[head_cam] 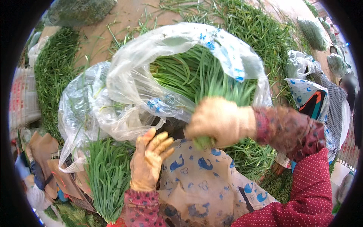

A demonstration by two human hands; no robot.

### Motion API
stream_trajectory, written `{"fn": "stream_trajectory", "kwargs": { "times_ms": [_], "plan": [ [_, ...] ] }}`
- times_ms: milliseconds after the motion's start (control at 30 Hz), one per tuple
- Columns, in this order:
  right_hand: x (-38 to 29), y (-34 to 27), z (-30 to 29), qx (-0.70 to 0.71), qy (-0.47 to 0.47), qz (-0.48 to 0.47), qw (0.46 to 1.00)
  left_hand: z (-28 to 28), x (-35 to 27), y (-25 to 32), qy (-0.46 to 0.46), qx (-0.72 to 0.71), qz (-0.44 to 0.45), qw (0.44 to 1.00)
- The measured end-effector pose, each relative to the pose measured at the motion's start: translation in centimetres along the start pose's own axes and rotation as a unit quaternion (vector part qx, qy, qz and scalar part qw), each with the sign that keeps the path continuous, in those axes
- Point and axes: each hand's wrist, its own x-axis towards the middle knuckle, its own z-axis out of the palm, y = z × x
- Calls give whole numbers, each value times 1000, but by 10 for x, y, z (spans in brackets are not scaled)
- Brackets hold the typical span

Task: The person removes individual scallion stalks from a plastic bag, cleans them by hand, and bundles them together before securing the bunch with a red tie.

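Note:
My right hand (219, 122), in a pale knitted glove and blurred, is closed around a bunch of long green leaves (227, 92) that look like garlic chives. Their pale stem ends stick out below the fist, and the leaves reach toward the mouth of a clear plastic bag (124, 71) with blue print. More chives (178, 71) fill that bag. My left hand (150, 163), gloved and yellow-stained, is held palm up with fingers apart and nothing in it, just below the bag's near edge. Beside it, at the left, stands a thick chive bundle (107, 181).
A crumpled plastic bag (82, 96) sits left of the filled one. Loose green trimmings (255, 31) cover much of the ground, with another heap (56, 76) at left. Wrapped bundles (312, 32) lie far right, near a bag of belongings (309, 96). A patterned apron (198, 181) covers my lap.

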Motion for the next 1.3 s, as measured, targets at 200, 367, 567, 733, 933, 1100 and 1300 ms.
{"fn": "stream_trajectory", "kwargs": {
  "times_ms": [200, 367, 567, 733, 933, 1100, 1300],
  "plan": [
    [-92, -65, -30, 270, 203, 234, 912, 8, -114, -22, -8, -37, -3, 999],
    [-150, -120, -56, 311, 361, 156, 865, 53, -166, -61, -208, -64, -181, 959],
    [-120, -224, -67, 157, 193, -119, 961, 96, -198, -109, -419, -175, -250, 855],
    [-89, -293, 5, -59, 112, -279, 952, 83, -213, -105, -372, -168, -146, 901],
    [-63, -323, 41, -80, 95, -405, 906, 65, -233, -91, -352, -156, -53, 921],
    [-34, -331, 42, -94, 23, -476, 874, 38, -238, -98, -324, -188, 59, 925],
    [-3, -356, -21, -40, 89, -409, 907, 18, -280, -65, -263, -295, 157, 905]
  ]
}}
